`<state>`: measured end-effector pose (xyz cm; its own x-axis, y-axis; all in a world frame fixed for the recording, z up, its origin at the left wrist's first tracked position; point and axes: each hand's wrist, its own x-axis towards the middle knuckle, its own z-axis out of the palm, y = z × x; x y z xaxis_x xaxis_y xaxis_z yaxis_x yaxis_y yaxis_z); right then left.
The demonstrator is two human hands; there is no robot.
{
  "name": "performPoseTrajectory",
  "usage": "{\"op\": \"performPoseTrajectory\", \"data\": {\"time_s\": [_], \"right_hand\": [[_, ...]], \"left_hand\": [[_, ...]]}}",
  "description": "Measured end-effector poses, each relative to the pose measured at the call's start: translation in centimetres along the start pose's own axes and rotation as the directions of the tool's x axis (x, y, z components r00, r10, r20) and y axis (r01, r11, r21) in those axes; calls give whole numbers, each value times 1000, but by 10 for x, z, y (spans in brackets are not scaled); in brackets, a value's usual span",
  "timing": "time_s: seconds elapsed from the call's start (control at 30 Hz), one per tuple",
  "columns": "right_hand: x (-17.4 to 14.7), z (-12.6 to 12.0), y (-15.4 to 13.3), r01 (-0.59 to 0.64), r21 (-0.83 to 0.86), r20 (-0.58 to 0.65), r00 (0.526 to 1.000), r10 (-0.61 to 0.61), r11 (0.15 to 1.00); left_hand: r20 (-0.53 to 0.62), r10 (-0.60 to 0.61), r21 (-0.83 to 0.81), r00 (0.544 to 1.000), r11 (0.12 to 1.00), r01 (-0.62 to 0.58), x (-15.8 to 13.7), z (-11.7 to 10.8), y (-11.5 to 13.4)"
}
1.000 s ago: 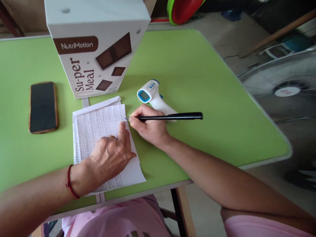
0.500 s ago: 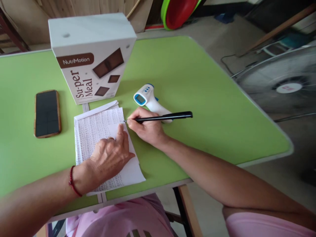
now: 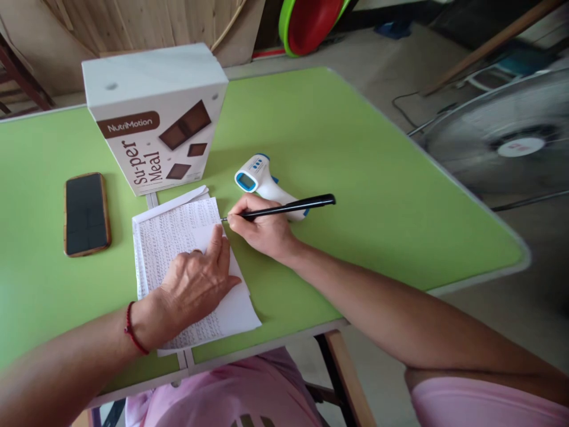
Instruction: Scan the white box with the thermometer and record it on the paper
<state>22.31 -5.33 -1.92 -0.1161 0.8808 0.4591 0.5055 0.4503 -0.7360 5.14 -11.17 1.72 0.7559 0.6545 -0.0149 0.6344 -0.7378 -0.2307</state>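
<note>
A black pen point(image 3: 297, 205) is pinched in my right hand point(image 3: 264, 228), its tip at the right edge of the paper. My left hand point(image 3: 195, 281) lies on the sheet of paper point(image 3: 164, 237), index finger stretched toward the pen tip and thumb apart. Dense rows of handwriting cover much of the sheet, and its top edge is folded over. Just beyond my right hand lies a white and blue infrared thermometer point(image 3: 260, 179), its handle partly hidden behind the hand and pen.
On the green table point(image 3: 377, 207), a white NutriMotion box point(image 3: 155, 118) stands behind the paper. A phone point(image 3: 86, 213) in a brown case lies at the left. A large fan point(image 3: 511, 142) stands beyond the right edge, and a red and green basin point(image 3: 311, 26) is behind.
The view has shifted slightly, so the box and phone appear lower. The pen's back end has tilted up a little; both hands stay almost in place on and beside the paper.
</note>
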Motion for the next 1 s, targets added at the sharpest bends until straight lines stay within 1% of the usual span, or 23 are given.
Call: {"op": "performPoseTrajectory", "data": {"time_s": [0.1, 0.43, 0.57, 0.7, 1.0], "right_hand": [[0, 1, 0, 11, -7, -1, 1000, -11, 1000], [0, -1, -2, -27, -26, 37, 999, 28, 999], [0, -1, -2, -39, -27, 13, 999, 39, 999], [-1, 0, 0, -30, -16, -11, 1000, 29, 999], [-2, 1, 1, 0, -17, -14, 1000, 0, 1000]], "left_hand": [[-5, -14, 13, 1000, 1000, 14, 0, 1, 1], [-30, -40, 12, 999, 999, 40, 0, 1, 3], [-49, -32, 15, 998, 999, 33, 0, 1, 3], [-40, -31, 4, 999, 999, 31, 0, 2, 3], [-49, -37, 4, 998, 999, 37, 1, 0, 3]]}}
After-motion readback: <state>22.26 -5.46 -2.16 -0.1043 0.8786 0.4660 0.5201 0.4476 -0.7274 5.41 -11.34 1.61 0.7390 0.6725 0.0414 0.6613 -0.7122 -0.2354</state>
